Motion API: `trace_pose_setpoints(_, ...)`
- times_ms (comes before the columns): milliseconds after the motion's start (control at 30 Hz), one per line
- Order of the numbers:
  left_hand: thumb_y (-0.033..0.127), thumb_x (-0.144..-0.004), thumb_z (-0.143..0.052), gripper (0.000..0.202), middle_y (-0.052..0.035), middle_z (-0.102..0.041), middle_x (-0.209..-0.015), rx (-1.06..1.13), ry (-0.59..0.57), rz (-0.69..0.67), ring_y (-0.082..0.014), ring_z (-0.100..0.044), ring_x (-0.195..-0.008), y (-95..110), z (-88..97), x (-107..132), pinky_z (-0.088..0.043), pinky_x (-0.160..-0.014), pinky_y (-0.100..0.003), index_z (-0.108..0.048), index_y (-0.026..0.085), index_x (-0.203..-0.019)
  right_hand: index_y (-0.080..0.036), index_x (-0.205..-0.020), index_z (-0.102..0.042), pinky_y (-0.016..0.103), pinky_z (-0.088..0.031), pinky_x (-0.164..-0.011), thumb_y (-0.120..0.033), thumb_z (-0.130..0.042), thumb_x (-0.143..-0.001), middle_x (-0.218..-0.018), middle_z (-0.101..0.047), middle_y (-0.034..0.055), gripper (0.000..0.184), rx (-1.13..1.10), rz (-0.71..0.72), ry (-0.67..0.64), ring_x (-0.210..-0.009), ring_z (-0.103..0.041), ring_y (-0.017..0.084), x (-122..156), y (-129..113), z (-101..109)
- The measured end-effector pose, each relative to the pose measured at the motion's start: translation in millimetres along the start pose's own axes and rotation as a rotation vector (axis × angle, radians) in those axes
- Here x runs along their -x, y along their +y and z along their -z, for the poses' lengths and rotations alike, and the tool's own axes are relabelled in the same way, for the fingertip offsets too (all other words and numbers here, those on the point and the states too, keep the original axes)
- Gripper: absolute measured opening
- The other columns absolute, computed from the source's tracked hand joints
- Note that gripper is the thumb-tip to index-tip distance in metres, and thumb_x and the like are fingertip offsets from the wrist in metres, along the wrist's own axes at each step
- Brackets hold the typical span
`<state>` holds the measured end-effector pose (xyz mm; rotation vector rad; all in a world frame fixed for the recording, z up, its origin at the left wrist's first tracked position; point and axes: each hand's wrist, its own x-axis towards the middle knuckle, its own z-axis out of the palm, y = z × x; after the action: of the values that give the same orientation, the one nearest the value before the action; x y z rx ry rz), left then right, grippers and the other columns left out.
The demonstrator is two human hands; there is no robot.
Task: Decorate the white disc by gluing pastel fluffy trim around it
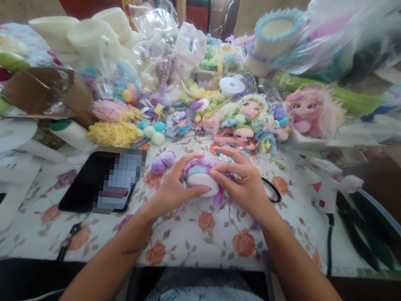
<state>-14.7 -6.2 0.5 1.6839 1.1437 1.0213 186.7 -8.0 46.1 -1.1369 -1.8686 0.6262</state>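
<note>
The person's left hand (174,186) clamps its fingers around a rounded white, lilac-fringed piece (197,181) at the floral-covered counter's (184,246) middle; the right hand's (245,181) fingers pinch its right edge. Uneven pressure could make it slip or crush the fringe.

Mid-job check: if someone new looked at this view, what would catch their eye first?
Probably the big-eyed, pink-haired doll, right of centre behind the work area, among pastel trimmings. Next, front and centre, the white oval piece with purple fluffy trim, in the left hand's grip, the right hand at its far edge. The dark phone on the flowered tablecloth, to the left, also stands out.
</note>
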Motion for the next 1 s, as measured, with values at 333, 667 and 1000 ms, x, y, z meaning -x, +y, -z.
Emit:
trace_pose_setpoints(333, 0.039, -0.075, -0.083, 0.071, -0.0075, -0.051, -0.142, 0.038, 0.047, -0.019, -0.0285, -0.053, -0.129, -4, 1.1, -1, -0.051, -0.101, -0.041, -0.047, 0.033, -0.136, -0.027, -0.094, -0.077, 0.051, -0.034, -0.116, -0.025, -0.058, -0.093, -0.138, -0.062, 0.0055, 0.019, -0.042, -0.020, 0.023, -0.135, -0.050, 0.028, 9, -1, 1)
trace_pose_setpoints(667, 0.039, -0.076, -0.081, 0.077, -0.0063, -0.053, -0.138, 0.171, 0.097, -0.003, -0.0218, -0.062, -0.112, -3, 0.0, -4, -0.056, -0.089, -0.033, -0.040, 0.035, -0.142, -0.028, -0.101, -0.075, 0.050, -0.035, -0.116, -0.020, -0.054, -0.094, -0.143, -0.058, 0.0035, 0.024, -0.061, 0.027, 0.109, -0.138, -0.048, 0.026, 14, -2, 4)
trace_pose_setpoints(1000, 0.039, -0.075, -0.082, 0.080, -0.0062, -0.042, -0.142, 0.166, 0.232, -0.080, -0.0231, -0.053, -0.122, -9, -3.1, -6, -0.050, -0.099, -0.037, -0.035, 0.037, -0.140, -0.024, -0.118, -0.069, 0.053, -0.036, -0.114, -0.025, -0.061, -0.092, -0.141, -0.057, 0.0125, 0.028, 0.070, 0.141, 0.151, -0.136, -0.049, 0.029, 17, 3, -13)
